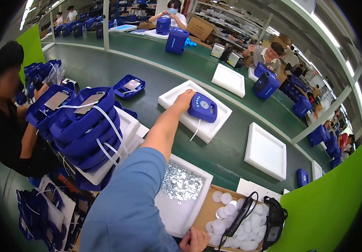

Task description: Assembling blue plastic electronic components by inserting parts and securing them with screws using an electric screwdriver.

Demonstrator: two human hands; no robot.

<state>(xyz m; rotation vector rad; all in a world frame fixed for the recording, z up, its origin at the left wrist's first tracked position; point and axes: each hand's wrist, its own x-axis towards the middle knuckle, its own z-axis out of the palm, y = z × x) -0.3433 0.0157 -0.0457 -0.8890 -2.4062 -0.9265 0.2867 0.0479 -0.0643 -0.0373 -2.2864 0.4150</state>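
My left hand (184,102) reaches forward and grips the left edge of a blue plastic housing (203,108) with a round light-coloured centre. The housing lies on a white foam tray (176,92), and a white strap (195,130) trails from it over the tray's near side. Low in the view, my right hand (195,240) has its fingers curled, beside the near corner of a white tray (173,222) of small shiny metal washers (183,182). Whatever those fingers hold, if anything, is hidden. To its right, a cardboard box (202,216) contains white plastic discs (248,229).
A black-handled corded tool (239,216) and a black pouch-like item (274,222) lie across the disc box. Stacked blue housings (84,134) rise at left, beside a co-worker (8,113). Another foam tray (267,151) sits at right, near a green panel (328,201).
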